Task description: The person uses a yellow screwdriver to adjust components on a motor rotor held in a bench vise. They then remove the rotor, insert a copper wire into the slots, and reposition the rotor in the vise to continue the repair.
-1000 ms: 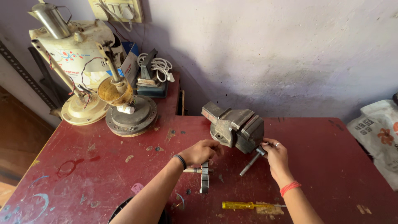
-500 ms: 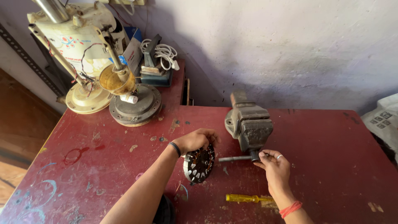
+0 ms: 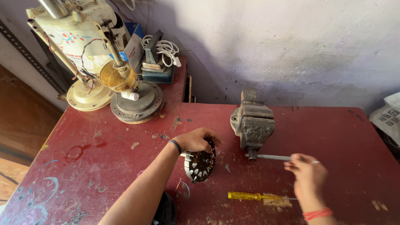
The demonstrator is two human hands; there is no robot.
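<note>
Showing the head view: the left hand (image 3: 195, 140) grasps a round slotted motor core (image 3: 201, 161), held on edge on the red workbench (image 3: 333, 133) just left of the grey bench vise (image 3: 253, 123). Right hand (image 3: 307, 174), blurred, closes on the vise handle (image 3: 271, 157). The core is not yet between the jaws; clamping appears to remain. A yellow screwdriver (image 3: 246, 195) lies nearby, untouched.
</note>
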